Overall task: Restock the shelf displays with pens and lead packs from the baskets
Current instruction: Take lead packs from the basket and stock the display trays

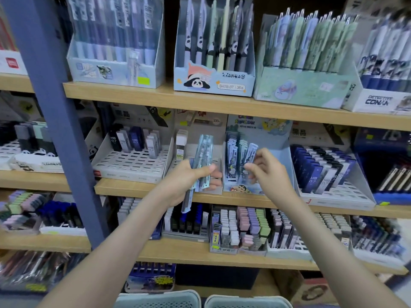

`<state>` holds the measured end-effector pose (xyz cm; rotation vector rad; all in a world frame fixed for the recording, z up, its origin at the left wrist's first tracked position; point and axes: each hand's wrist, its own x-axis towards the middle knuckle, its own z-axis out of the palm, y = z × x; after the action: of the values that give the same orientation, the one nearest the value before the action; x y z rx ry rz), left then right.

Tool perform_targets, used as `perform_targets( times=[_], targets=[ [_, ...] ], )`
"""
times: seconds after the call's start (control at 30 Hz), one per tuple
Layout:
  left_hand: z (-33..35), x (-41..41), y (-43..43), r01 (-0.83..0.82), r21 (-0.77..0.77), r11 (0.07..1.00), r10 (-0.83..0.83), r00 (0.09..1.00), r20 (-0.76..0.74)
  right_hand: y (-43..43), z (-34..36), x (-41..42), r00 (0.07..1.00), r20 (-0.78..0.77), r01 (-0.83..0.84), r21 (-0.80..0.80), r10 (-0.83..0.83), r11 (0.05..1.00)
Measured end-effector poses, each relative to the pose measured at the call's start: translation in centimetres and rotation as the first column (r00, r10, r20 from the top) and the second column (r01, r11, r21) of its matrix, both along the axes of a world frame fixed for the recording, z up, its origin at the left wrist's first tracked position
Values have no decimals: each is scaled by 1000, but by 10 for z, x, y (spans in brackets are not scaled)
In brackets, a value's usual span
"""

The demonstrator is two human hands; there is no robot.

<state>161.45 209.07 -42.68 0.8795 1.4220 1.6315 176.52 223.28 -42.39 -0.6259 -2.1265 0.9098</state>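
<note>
Hands counted: two, both bare, both up at the middle shelf board [138, 187]. We note the left hand [189, 181] clenched round a bundle of lead packs [203, 156], thumb laid across its front. The pale blue packs stand up above the fist, and one end pokes out below the palm. Number in the bundle: several; we cannot count them, as the edges blur together. The bundle sits in front of a grey display box [200, 130].

Right hand [269, 172] pinches a single lead pack [250, 155] between thumb and fingertips. That pack lies at the left of the hand, tilted with its upper end leaning right, just in front of the packs standing in the cartoon display box [244, 187]. We cannot tell whether it touches them. The two hands are near each other but apart.

Baskets: two, pale blue-green, at the near edge, left basket [160, 300] and right basket [246, 302] side by side; contents out of view. Shelf boards right of the blue post [55, 107]: three. Pen boxes on the top board, right of the post: four, the panda box [213, 82] second from left. Left of the bundle, one white slotted tray [133, 163] holds HB 0.7 lead cases.
</note>
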Motion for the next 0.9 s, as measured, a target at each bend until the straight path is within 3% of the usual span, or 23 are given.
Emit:
perform_targets(
  times=[0.3,0.6,0.9],
  targets=[
    [-12,2,6,-24,1,1000,24,1000,-10,5,-9,-18,996,18,90,-2,-90,996],
    [-12,0,3,-40,26,999,40,999,9,2,2,-25,972,214,51,215,-98,975],
    [-8,-1,-4,-11,38,999,11,1000,0,6,4,-34,942,307,67,222,-135,973]
  ],
)
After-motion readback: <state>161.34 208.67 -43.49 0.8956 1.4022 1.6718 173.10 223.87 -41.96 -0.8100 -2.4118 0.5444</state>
